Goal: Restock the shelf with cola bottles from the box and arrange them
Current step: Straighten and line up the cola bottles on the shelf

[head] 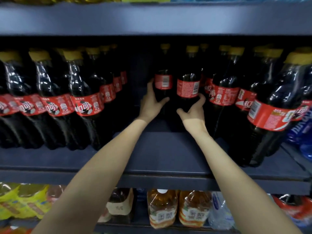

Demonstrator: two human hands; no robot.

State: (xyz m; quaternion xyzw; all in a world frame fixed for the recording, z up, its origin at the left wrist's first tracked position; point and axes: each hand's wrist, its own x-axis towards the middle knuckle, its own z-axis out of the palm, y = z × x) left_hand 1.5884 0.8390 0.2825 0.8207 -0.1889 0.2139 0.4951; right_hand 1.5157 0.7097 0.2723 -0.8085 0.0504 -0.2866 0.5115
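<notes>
The picture is dim and cool in tone — the recess above the shelf (162, 149) sinks into near black at the far back. Light comes from above and in front: small white glints sit on the shoulders of the cola bottles (84, 92) at left and right, and the forearms are evenly lit with soft shadow beneath. The whole frame is soft, and blur grows toward the edges — the far-right bottles smear and their labels are unreadable. Wide-angle distortion tilts the outer bottles outward and bows the shelf edges.
</notes>
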